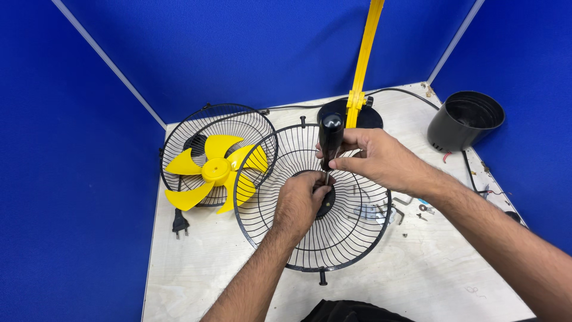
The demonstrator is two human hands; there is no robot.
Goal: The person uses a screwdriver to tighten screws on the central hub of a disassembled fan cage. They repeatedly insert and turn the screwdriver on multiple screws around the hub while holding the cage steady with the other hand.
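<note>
Right hand (381, 158): grip closed around black screwdriver (329, 140), upright at frame centre, tip down at hub of black wire fan guard (357, 238) on the desk (429, 280). Left hand (301, 203): grip pinched at that hub. Yellow fan blade (215, 171) left of centre.

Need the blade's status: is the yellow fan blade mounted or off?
Off. The yellow plastic fan blade lies loose in the other black wire guard, no motor behind it.

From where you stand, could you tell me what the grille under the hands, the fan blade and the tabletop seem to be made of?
Grille: thin wire rings and spokes, glossy black, probably coated metal.
Fan blade: bright yellow, smooth, one moulded piece, likely plastic.
Tabletop: pale board with faint grain, seemingly unfinished plywood.
</note>
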